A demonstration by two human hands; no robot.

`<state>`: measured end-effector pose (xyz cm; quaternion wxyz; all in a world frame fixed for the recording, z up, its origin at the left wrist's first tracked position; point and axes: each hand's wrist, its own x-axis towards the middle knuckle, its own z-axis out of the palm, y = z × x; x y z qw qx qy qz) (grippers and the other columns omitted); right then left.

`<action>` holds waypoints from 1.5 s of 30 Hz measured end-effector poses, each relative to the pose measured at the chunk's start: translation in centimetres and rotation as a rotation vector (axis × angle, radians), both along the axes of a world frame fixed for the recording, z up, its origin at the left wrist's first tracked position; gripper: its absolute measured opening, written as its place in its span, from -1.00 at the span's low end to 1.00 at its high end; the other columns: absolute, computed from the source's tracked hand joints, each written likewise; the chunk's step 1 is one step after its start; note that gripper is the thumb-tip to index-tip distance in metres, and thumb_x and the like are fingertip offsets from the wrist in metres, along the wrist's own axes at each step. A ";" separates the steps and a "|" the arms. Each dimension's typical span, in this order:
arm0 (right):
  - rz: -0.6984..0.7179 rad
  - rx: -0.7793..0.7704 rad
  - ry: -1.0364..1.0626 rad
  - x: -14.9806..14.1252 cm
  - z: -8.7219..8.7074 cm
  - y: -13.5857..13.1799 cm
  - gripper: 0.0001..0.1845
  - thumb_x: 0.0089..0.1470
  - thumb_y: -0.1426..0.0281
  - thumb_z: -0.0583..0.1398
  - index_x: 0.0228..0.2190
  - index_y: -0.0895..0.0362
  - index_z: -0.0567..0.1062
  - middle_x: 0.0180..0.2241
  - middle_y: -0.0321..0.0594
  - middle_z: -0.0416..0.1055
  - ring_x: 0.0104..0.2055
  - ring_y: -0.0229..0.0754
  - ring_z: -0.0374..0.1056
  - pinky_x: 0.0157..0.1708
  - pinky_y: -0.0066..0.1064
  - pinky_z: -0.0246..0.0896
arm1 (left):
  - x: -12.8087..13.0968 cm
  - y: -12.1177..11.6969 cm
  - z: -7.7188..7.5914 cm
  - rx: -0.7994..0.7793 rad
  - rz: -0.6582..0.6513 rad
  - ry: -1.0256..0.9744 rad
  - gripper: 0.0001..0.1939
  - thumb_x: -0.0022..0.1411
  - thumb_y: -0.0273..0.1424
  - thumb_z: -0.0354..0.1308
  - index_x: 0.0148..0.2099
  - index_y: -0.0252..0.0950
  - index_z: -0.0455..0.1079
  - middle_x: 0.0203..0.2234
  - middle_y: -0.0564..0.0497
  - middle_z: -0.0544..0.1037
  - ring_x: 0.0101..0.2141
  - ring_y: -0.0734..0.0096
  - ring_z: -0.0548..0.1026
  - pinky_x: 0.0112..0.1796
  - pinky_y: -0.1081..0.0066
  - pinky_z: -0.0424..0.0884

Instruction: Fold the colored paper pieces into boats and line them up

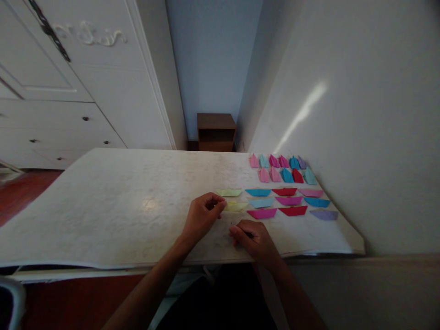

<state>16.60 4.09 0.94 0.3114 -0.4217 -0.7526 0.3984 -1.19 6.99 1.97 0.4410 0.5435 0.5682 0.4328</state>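
My left hand [207, 211] is over the table, with thumb and index finger pinched at the left end of a yellow folded paper boat [235, 207]. The boat lies flat, its right end free. Just behind it rests a pale green paper boat [229, 193]. My right hand [253, 237] is closed near the front edge, fingers curled and thumb pressed in; whatever may be inside it is hidden. A magenta paper boat [261, 213] lies just beyond the right hand, and a light blue one [261, 202] sits behind that.
More flat paper boats in red [293, 211], blue [316, 202] and purple [324, 215] lie in rows on the right. Behind them stand upright folded papers [287, 175]. A wall [378, 137] borders the white table [103, 206]; a brown shelf [216, 121] stands beyond.
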 end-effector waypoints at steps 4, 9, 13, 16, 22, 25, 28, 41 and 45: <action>-0.001 -0.011 0.005 0.0 -0.1 0.0 -0.50 0.24 0.17 0.05 -0.61 0.17 0.46 -0.58 -0.25 0.40 -0.49 -0.29 0.30 -0.42 -0.45 0.10 | -0.7 0.9 -0.7 0.015 0.003 0.169 -0.79 0.15 -0.27 0.14 -0.30 -0.31 0.46 -0.48 0.01 0.55 -0.59 0.47 0.45 -0.53 0.49 0.35; 0.008 -0.013 0.020 0.1 -0.1 0.0 -0.52 0.24 0.18 0.07 -0.60 0.17 0.46 -0.57 -0.26 0.39 -0.49 -0.29 0.29 -0.42 -0.45 0.08 | -0.9 0.9 -1.0 0.207 0.041 0.440 -0.78 0.21 -0.29 0.12 -0.21 -0.30 0.48 -0.31 -0.03 0.56 -0.52 0.48 0.44 -0.37 0.43 0.40; 0.010 -0.020 0.016 0.1 0.0 0.0 -0.53 0.24 0.19 0.07 -0.60 0.17 0.46 -0.57 -0.27 0.38 -0.48 -0.30 0.28 -0.41 -0.45 0.07 | -0.9 0.9 -1.5 0.320 -0.015 0.546 -0.76 0.23 -0.28 0.13 -0.12 -0.27 0.48 -0.15 -0.07 0.51 -0.41 0.45 0.46 -0.27 0.42 0.42; 0.009 -0.027 0.029 0.1 0.1 -0.1 -0.55 0.23 0.21 0.08 -0.59 0.17 0.46 -0.57 -0.27 0.39 -0.47 -0.30 0.29 -0.41 -0.45 0.08 | -0.8 0.9 -2.0 0.311 -0.093 0.650 -0.75 0.24 -0.27 0.13 -0.07 -0.21 0.49 -0.06 -0.05 0.47 -0.28 0.37 0.50 -0.20 0.38 0.43; 0.008 -0.015 0.038 0.0 0.1 -0.1 -0.58 0.22 0.24 0.10 -0.59 0.17 0.47 -0.57 -0.27 0.40 -0.48 -0.30 0.29 -0.41 -0.46 0.08 | 0.0 0.5 -1.8 0.287 -0.238 0.912 -0.72 0.34 -0.34 -0.01 -0.02 -0.13 0.47 0.02 -0.02 0.44 -0.22 0.31 0.53 -0.23 0.37 0.44; 0.010 -0.008 0.045 0.0 0.0 -0.1 -0.59 0.23 0.25 0.10 -0.58 0.18 0.47 -0.56 -0.27 0.40 -0.47 -0.31 0.30 -0.41 -0.48 0.08 | 0.3 0.4 -1.5 0.304 -0.248 0.943 -0.72 0.34 -0.36 -0.02 -0.01 -0.13 0.46 -0.01 -0.01 0.45 -0.23 0.35 0.53 -0.25 0.40 0.44; 0.007 -0.009 0.052 0.0 -0.1 -0.1 -0.60 0.22 0.27 0.11 -0.58 0.19 0.47 -0.56 -0.27 0.40 -0.46 -0.32 0.30 -0.40 -0.49 0.08 | 0.3 0.3 -1.7 0.325 -0.246 0.908 -0.73 0.34 -0.37 -0.01 0.00 -0.16 0.45 -0.04 0.00 0.47 -0.22 0.36 0.53 -0.24 0.39 0.45; -0.010 -0.034 0.066 0.1 -0.2 0.0 -0.61 0.21 0.28 0.11 -0.58 0.19 0.47 -0.56 -0.28 0.41 -0.47 -0.33 0.30 -0.41 -0.51 0.07 | -1.1 -0.3 -2.4 0.495 -0.155 0.729 -0.73 0.29 -0.37 0.09 0.02 -0.26 0.38 -0.06 -0.06 0.46 -0.28 0.43 0.50 -0.27 0.43 0.45; -0.009 -0.023 0.062 0.1 -0.1 -0.1 -0.60 0.21 0.28 0.11 -0.59 0.19 0.47 -0.56 -0.27 0.41 -0.46 -0.32 0.30 -0.40 -0.50 0.08 | -2.0 -0.9 -2.3 0.513 -0.141 0.705 -0.74 0.31 -0.36 0.05 0.03 -0.24 0.38 -0.05 -0.06 0.45 -0.31 0.46 0.49 -0.31 0.46 0.42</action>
